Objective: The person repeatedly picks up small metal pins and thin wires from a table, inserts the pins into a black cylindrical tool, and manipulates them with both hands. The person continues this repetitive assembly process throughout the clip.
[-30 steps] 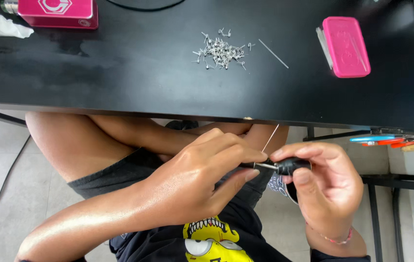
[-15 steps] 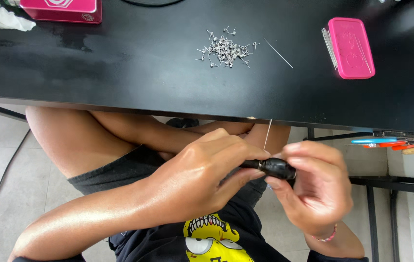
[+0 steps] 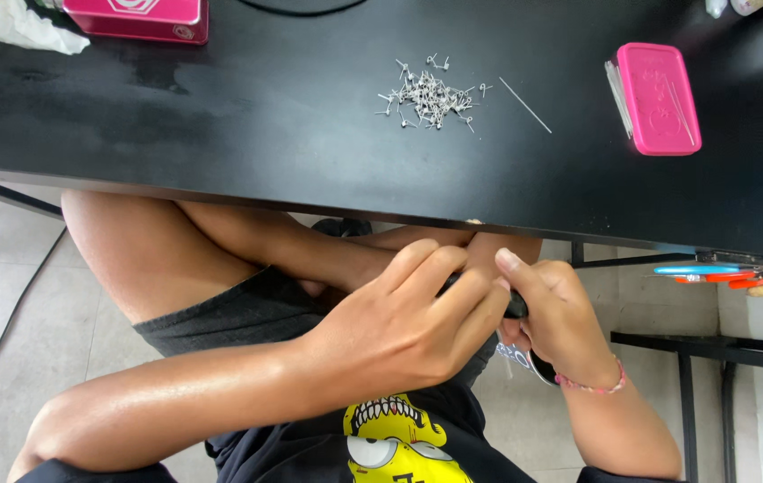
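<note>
My two hands meet over my lap, just below the front edge of the black table (image 3: pixel 220 134). My left hand (image 3: pixel 399 335) has its fingers curled over the front of a small black-handled tool (image 3: pixel 517 308); what it pinches there is hidden. My right hand (image 3: pixel 560 313), with a pink bead bracelet at the wrist, grips the same tool from the right side, thumb pressed against the left fingers. Only a sliver of the black handle shows between them. No wire is visible at the tool.
On the table lie a heap of small metal eye pins (image 3: pixel 428 93), one long straight pin (image 3: pixel 525 105), a pink flat case (image 3: pixel 658 98), a pink box (image 3: pixel 135 16) and crumpled white tissue (image 3: pixel 6 27). Blue and orange tool handles (image 3: pixel 708 272) rest on a frame at right.
The thin metal pin that stuck up from the tool has dropped out of sight. My hands have closed tighter together, the right thumb now pushing up against the left fingers.
</note>
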